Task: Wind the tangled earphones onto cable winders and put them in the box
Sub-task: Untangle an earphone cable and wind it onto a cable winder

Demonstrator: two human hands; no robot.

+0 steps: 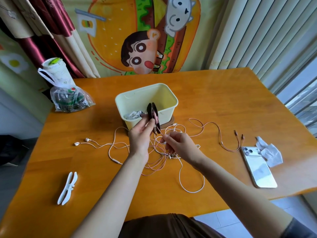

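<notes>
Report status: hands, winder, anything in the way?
Left hand grips the dark winder, a few pink turns on it. Right hand pinches the pink cable just below it. White earphones lie tangled with that cable on the table.

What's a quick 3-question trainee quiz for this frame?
1. True or false: the white cable winder lies on the table, and neither hand touches it.
2. What does the left hand hold? A) the phone B) the dark cable winder C) the tissue
3. Fill in: the pink cable running off that winder is pinched by the ___ hand.

Key: 1 true; 2 B; 3 right, the right hand pinches it just below the winder.
</notes>
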